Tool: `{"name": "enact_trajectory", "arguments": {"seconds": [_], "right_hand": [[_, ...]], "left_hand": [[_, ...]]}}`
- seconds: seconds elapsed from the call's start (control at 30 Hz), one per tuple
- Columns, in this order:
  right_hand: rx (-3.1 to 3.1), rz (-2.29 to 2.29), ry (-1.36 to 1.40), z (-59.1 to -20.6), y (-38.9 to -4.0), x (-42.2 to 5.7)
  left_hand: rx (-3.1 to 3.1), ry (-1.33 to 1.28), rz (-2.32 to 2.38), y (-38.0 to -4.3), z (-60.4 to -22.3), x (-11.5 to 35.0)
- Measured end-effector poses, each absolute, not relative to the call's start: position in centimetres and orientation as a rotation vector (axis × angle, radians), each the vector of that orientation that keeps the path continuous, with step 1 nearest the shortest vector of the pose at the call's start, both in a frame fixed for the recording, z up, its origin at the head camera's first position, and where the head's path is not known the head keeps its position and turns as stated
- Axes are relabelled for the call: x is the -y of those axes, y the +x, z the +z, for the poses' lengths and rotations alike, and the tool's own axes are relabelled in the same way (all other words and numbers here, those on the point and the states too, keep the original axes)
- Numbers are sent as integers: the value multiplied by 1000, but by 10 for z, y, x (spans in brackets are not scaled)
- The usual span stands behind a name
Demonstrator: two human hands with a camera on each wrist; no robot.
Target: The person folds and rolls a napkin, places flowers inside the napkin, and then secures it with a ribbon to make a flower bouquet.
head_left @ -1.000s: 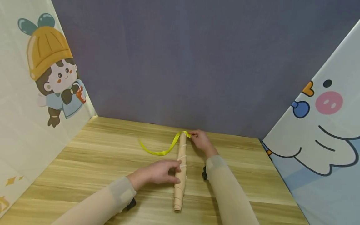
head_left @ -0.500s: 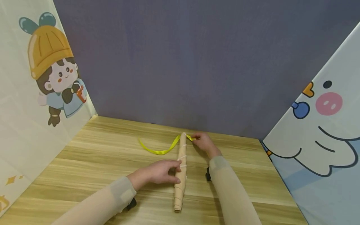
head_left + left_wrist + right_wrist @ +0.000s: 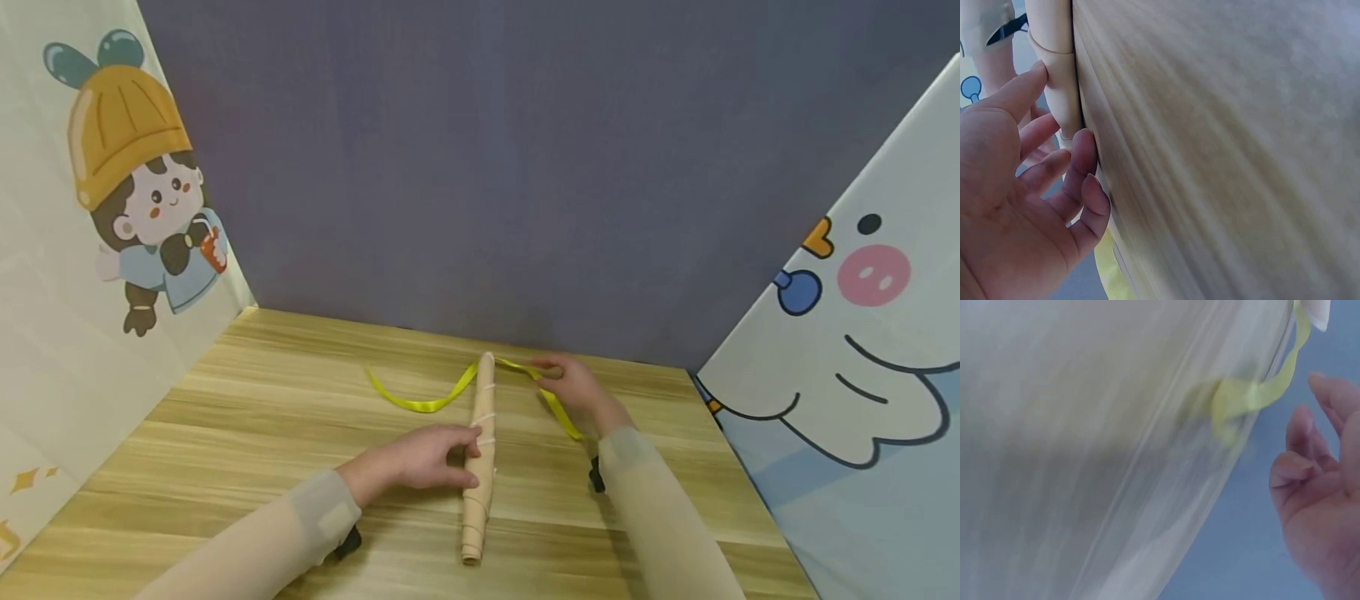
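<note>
A long beige roll (image 3: 480, 492), tapering toward its far end and wound with thin white cord, lies lengthwise on the wooden table. My left hand (image 3: 423, 457) rests on its left side, thumb and fingertips spaced apart along it. In the left wrist view the thumb touches the roll (image 3: 1060, 81), while the lower fingers bend loosely. A yellow ribbon (image 3: 426, 407) passes behind or under the roll's far end; which, I cannot tell. At its right part hovers my right hand (image 3: 576, 387), fingers loosely bent. The right wrist view shows the ribbon (image 3: 1254, 395) apart from those fingers.
A dark grey-blue wall (image 3: 480, 183) stands close behind the table (image 3: 315, 375). Printed cloth panels with cartoon figures bound it at the left (image 3: 60, 350) and right (image 3: 885, 417). A dark wrist device (image 3: 596, 473) sits under the right cuff.
My right hand has moved rightward from the roll's far end, drawing out the ribbon, whose right part now trails toward me. The left hand and roll have stayed put.
</note>
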State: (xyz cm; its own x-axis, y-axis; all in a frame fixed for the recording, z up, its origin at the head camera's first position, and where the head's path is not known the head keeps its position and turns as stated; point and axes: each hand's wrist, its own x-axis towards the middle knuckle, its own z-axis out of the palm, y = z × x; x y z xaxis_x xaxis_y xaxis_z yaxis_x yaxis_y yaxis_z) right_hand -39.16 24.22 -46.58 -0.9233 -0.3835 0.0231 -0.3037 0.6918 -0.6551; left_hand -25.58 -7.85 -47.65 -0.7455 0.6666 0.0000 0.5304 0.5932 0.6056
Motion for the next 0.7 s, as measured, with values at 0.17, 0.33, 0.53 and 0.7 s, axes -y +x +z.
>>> {"name": "enact_trajectory", "arguments": {"seconds": [0.17, 0.33, 0.53, 0.7], "right_hand": [[-2779, -957, -552, -466, -381, -262], [-2748, -895, -476, -469, -372, -274], [-2685, -900, -464, -475, -370, -280], [-2658, -969, -497, -479, -369, -285]], "left_hand": [[-2599, 996, 873, -255, -475, 79], [-2601, 996, 876, -255, -475, 79], [-2597, 1015, 874, -253, -474, 79], [-2601, 1011, 863, -253, -473, 79]]}}
